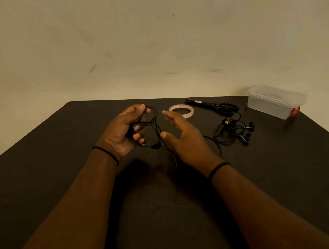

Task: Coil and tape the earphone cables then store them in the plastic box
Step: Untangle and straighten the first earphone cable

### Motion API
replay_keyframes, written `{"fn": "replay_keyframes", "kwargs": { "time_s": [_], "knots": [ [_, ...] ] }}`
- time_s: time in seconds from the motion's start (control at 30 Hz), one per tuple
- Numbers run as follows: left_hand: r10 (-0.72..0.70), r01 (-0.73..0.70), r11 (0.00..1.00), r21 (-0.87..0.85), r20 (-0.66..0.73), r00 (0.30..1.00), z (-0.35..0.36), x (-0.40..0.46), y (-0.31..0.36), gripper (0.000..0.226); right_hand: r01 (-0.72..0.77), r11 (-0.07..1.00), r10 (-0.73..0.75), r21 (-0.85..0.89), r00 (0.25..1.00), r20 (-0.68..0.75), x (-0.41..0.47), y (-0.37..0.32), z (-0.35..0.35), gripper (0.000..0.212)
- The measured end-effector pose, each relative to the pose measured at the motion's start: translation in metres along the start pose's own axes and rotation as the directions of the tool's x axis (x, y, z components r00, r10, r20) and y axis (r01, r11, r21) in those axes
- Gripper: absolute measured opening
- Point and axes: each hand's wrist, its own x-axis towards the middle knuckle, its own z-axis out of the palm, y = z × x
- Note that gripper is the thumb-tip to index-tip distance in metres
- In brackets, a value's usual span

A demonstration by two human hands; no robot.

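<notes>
Coiling in hand: the earphone cable [152, 126] hangs in loose black loops from the left hand [122, 133], held above the table [61, 182], with its earbuds dangling just below the fingers.
Handling: likely very light, thin and limp; it should spring out of shape if released, so the loops need pinching where they cross, not at the buds or plug.
Left hand: fingers curled round the gathered loops, thumb and forefinger pinching the top of the coil.
Right hand [184, 136]: spread and relaxed, palm turned toward the coil, thumb tip close to the hanging strand; whether it touches the cable I cannot tell.
Trailing end: a strand runs down under the right hand onto the table.
Beyond the right hand: tape roll [181, 111] lying flat, near the fingertips.
Farther right of it: scissors [216, 107], closed.
Right of the right hand: second earphones [235, 131] in a loose tangle, not yet coiled.
Far right: plastic box [275, 100], lid on, well apart from both hands.
</notes>
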Motion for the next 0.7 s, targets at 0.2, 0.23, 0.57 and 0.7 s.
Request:
{"fn": "replay_keyframes", "kwargs": {
  "time_s": [0.2,0.23,0.57,0.7],
  "knots": [
    [-0.047,0.047,0.998,0.046,0.014,0.999,0.004,0.002,-0.001,0.018,-0.005,0.995,0.011,0.099,0.998,-0.064,0.0,0.007,0.001,0.014],
    [-0.044,0.044,0.997,0.058,-0.004,0.999,0.004,0.003,-0.002,0.018,0.009,0.997,0.002,0.082,0.991,-0.131,0.0,0.006,0.001,0.016],
    [0.116,-0.099,0.96,0.262,-0.049,0.992,0.014,0.005,-0.004,0.014,-0.026,0.999,0.008,-0.044,0.93,-0.367,-0.008,-0.016,0.006,0.046],
    [0.158,-0.147,0.882,0.448,0.013,0.987,0.021,0.006,-0.005,0.013,-0.151,0.983,0.175,0.103,0.94,-0.293,-0.005,-0.005,0.006,0.019]
  ]
}}
